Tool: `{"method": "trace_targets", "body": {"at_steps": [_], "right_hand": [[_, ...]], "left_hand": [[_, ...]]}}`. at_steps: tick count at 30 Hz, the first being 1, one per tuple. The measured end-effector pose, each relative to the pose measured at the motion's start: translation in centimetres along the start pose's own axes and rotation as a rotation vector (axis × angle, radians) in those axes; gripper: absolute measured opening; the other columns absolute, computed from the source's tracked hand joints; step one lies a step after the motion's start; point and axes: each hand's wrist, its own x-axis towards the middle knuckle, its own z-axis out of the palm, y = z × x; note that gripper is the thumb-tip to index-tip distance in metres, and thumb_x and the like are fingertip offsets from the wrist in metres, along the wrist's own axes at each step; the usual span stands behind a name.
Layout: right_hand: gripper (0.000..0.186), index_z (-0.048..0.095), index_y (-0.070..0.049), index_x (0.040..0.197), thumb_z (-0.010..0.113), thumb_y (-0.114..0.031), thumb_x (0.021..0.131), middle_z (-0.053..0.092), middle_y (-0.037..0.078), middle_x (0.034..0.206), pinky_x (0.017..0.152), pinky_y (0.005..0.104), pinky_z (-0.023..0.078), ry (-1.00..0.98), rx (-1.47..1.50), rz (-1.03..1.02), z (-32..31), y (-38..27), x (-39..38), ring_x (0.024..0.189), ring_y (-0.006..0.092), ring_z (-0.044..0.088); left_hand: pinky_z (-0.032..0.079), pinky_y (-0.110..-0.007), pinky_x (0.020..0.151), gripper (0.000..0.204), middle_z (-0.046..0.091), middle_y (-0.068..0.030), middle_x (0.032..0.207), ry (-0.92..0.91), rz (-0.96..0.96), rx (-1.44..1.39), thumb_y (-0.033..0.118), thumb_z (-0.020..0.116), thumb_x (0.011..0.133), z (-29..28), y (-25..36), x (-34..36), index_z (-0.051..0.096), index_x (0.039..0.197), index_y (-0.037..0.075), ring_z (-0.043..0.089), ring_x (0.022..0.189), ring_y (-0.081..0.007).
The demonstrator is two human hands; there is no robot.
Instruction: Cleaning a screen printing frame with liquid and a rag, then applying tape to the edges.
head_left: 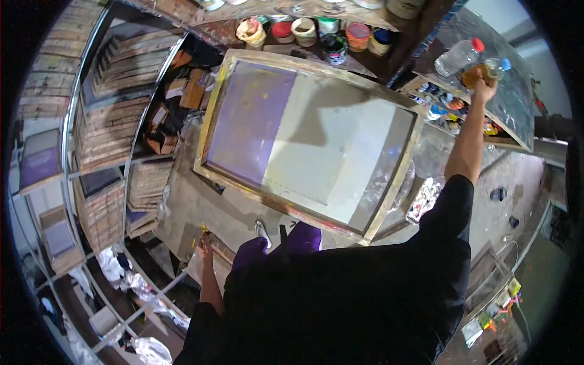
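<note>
My right arm is stretched out to the upper right. There my right hand [483,89] is closed round a clear plastic bottle [494,69] with a blue cap and amber liquid, at the dark tabletop [511,109]. Beside it lies another clear bottle [456,58] with a red cap. At the lower left hangs my left hand [205,248], its fingers closed on a small thing with a yellow tip, too small to name. Between my arms, a wooden-framed printing screen [316,146] is propped at a slant, its mesh part purple and part pale.
Several ink tubs [304,31] line a shelf behind the screen. Racks of stacked wooden frames [118,91] fill the left side. Under the right tabletop is a shelf of small bottles [441,100]. A box of crumpled wrapping [426,199] sits by the screen's right edge.
</note>
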Motion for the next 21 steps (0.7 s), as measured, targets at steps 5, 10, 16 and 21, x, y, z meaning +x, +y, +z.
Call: {"method": "trace_targets", "body": {"at_steps": [5, 10, 16, 21], "right_hand": [[0.070, 0.056, -0.003, 0.127, 0.091, -0.015, 0.067, 0.066, 0.008, 0.117, 0.091, 0.0346, 0.050, -0.033, -0.034, 0.109, 1.2, 0.6, -1.5, 0.104, 0.0212, 0.064], [0.085, 0.050, -0.001, 0.132, 0.093, -0.027, 0.063, 0.063, 0.010, 0.122, 0.092, 0.0356, 0.050, -0.087, -0.281, 0.180, -0.3, 1.7, 0.8, 0.106, 0.0236, 0.063], [0.097, 0.047, 0.003, 0.133, 0.094, -0.038, 0.059, 0.061, 0.014, 0.126, 0.096, 0.0361, 0.048, -0.063, -0.487, 0.184, -3.2, 3.1, -0.7, 0.109, 0.0269, 0.061], [0.096, 0.051, 0.005, 0.130, 0.094, -0.041, 0.057, 0.062, 0.017, 0.122, 0.099, 0.0374, 0.046, -0.032, -0.379, 0.148, 0.8, 0.9, -3.8, 0.110, 0.0285, 0.061]], "left_hand": [[0.049, -0.047, 0.069, 0.021, 0.065, -0.0160, 0.089, -0.252, 0.055, 0.590, 0.020, 0.051, 0.091, -4.9, -5.5, -8.5, 0.065, 0.097, 0.006, 0.063, 0.081, -0.0343], [0.050, -0.048, 0.067, 0.017, 0.064, -0.0154, 0.083, -0.391, 0.089, 0.729, 0.018, 0.054, 0.087, -3.5, -9.7, -13.9, 0.066, 0.091, 0.007, 0.063, 0.077, -0.0333], [0.050, -0.047, 0.066, 0.015, 0.065, -0.0146, 0.083, -0.436, 0.182, 0.822, 0.018, 0.056, 0.085, 19.9, 10.5, -2.6, 0.067, 0.089, 0.009, 0.063, 0.077, -0.0318], [0.050, -0.047, 0.066, 0.014, 0.066, -0.0140, 0.083, -0.436, 0.246, 0.859, 0.018, 0.057, 0.084, 30.8, 27.8, 6.2, 0.068, 0.087, 0.010, 0.064, 0.076, -0.0306]]}}
